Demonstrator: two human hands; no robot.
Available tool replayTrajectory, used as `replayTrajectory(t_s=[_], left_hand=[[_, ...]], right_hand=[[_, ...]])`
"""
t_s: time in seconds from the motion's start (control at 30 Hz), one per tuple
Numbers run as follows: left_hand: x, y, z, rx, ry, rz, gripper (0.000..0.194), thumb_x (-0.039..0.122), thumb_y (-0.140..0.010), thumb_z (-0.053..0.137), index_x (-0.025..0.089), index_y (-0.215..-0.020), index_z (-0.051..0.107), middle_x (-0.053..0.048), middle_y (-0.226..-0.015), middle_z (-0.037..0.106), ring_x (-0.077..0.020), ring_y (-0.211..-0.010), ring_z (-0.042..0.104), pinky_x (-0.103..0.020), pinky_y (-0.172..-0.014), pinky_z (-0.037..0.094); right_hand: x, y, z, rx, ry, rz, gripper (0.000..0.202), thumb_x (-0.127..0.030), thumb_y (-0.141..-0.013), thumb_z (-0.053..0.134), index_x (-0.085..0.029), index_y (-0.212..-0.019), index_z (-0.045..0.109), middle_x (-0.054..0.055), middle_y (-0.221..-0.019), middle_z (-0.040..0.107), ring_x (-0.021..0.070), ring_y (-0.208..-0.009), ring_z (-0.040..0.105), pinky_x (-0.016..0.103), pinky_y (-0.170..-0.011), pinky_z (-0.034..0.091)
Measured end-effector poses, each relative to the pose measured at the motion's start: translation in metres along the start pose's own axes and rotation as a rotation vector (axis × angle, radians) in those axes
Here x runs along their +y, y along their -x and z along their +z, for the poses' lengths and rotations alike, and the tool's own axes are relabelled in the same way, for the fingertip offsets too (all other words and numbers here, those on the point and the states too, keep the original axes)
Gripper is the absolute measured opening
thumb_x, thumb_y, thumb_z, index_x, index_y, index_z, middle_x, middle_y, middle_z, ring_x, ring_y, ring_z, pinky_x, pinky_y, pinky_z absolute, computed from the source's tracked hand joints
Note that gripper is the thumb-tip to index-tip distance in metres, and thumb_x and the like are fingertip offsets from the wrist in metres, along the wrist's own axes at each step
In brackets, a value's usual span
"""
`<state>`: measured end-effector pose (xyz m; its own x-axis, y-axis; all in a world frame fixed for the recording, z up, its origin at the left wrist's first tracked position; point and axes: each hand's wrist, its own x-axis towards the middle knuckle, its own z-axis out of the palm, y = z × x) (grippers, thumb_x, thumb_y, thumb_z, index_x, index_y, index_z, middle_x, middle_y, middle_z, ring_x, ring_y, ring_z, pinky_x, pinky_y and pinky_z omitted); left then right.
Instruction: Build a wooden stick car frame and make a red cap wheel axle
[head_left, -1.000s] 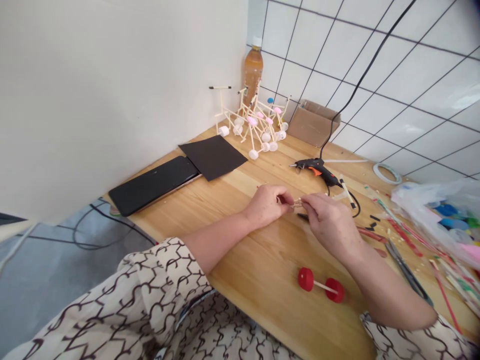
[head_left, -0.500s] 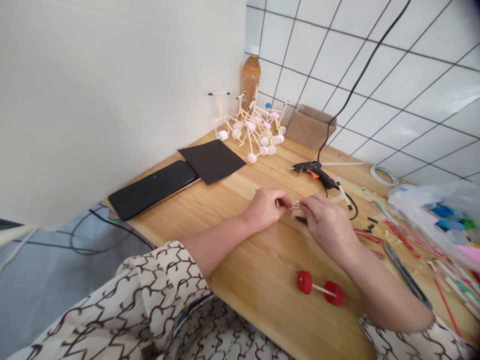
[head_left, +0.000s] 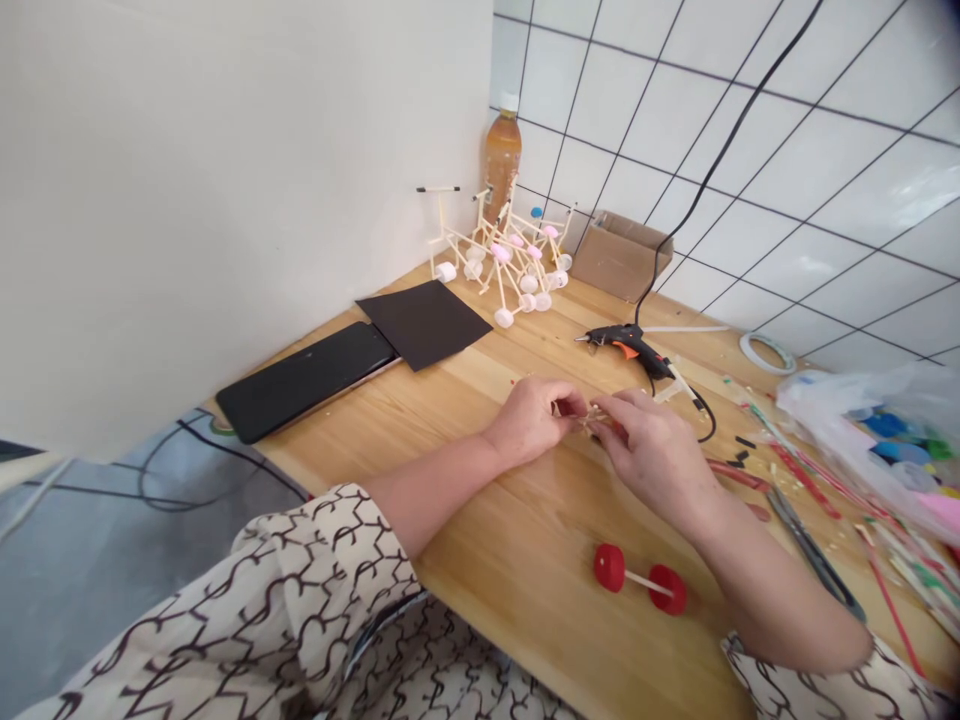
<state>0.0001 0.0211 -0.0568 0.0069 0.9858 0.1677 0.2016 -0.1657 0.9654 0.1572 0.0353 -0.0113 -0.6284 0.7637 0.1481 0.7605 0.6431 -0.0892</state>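
My left hand (head_left: 534, 422) is closed in a pinch at the middle of the wooden table. Opposite it, my right hand (head_left: 651, 448) pinches too, the fingertips of both nearly meeting. Between them are thin pale wooden sticks (head_left: 589, 417), mostly hidden by the fingers, so their exact shape cannot be made out. Nearer my body lies a pair of red wheels (head_left: 609, 568) joined by a pale stick. Just beyond my right hand rests a black hot glue gun (head_left: 634, 348) with an orange trigger, and a black-tipped stick (head_left: 684, 383) lies by its handle.
Several stick models with white and pink wheels (head_left: 504, 318) stand at the back near a bottle (head_left: 502, 150) and cardboard box (head_left: 619, 260). Left lie a phone (head_left: 307, 380) and black card (head_left: 427, 322). Right are scissors or pliers (head_left: 814, 550), tape (head_left: 766, 353) and a plastic bag (head_left: 825, 400).
My right hand's fingers have shifted slightly and opened a little around the sticks. My left hand stays almost where it was; the things on the table have not moved.
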Motion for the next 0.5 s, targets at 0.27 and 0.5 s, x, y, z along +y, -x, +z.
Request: replayTrajectory(t_s=[0.27, 0.5], left_hand=[[0.0, -0.001, -0.001, -0.048, 0.001, -0.019, 0.011, 0.003, -0.065, 0.065, 0.014, -0.069, 0.065, 0.003, -0.064, 0.063, -0.0068, -0.054, 0.049, -0.02, -0.056, 0.042], [0.003, -0.004, -0.01, -0.143, 0.008, -0.028, 0.013, 0.001, -0.069, 0.061, 0.012, -0.073, 0.065, 0.001, -0.07, 0.065, -0.0085, -0.061, 0.056, -0.021, -0.061, 0.045]], right_hand=[[0.001, 0.0, 0.002, 0.0, -0.037, 0.005, 0.02, -0.021, -0.089, 0.047, -0.018, -0.087, 0.067, 0.007, -0.085, 0.063, 0.0187, -0.076, 0.059, 0.027, -0.062, 0.04], [0.002, 0.0, 0.002, 0.001, -0.008, 0.005, 0.019, -0.02, -0.088, 0.048, -0.016, -0.084, 0.066, 0.008, -0.086, 0.063, 0.0199, -0.076, 0.059, 0.028, -0.063, 0.041]])
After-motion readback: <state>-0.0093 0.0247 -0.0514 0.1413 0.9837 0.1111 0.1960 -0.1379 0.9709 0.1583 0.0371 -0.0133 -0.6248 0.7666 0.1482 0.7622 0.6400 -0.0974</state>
